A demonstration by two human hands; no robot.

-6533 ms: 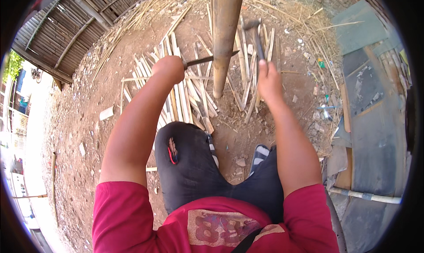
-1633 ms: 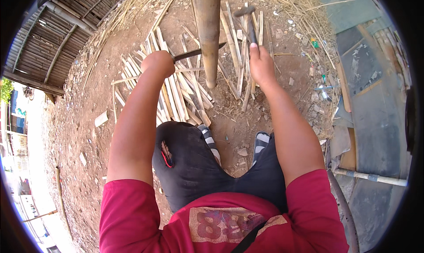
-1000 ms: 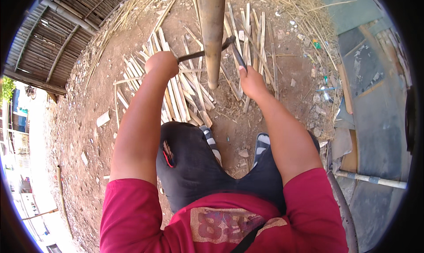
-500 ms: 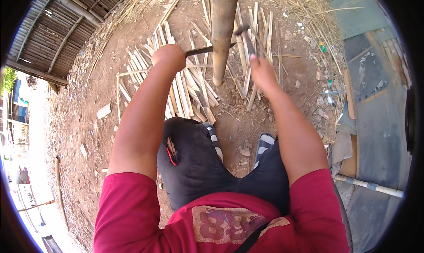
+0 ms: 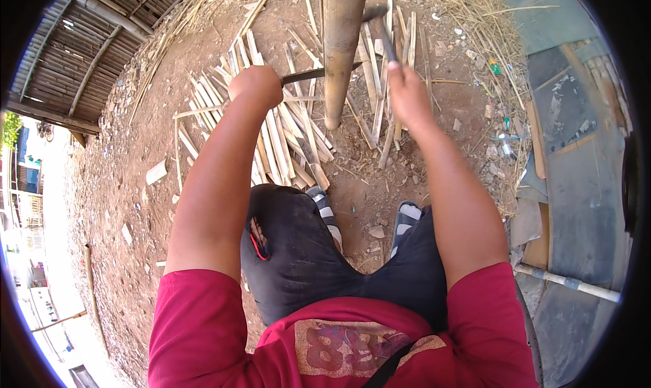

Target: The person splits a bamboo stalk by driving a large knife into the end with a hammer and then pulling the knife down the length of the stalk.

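- Bamboo pole [image 5: 344, 42] between the 2 grips, close to upright; its lower end sits nearer the body than either fist. I cannot tell if that end touches the ground.
- Left hand [image 5: 256, 86] closed around the handle of a knife [image 5: 303, 75]. From this grip the blade runs rightward to the pole, which hides its middle; the tip shows past the pole's far side.
- Right hand [image 5: 409, 95] wrapped around the handle of a hammer [image 5: 388, 42], slightly blurred. The head is beyond the grip, up and left, near the pole's right edge and apart from the knife tip.
- Pale strips [image 5: 277, 140] piled beside and below the left grip; more strips [image 5: 371, 83] lie between pole and right grip.
- Grey sheets [image 5: 583, 205] well apart, right of the right grip.
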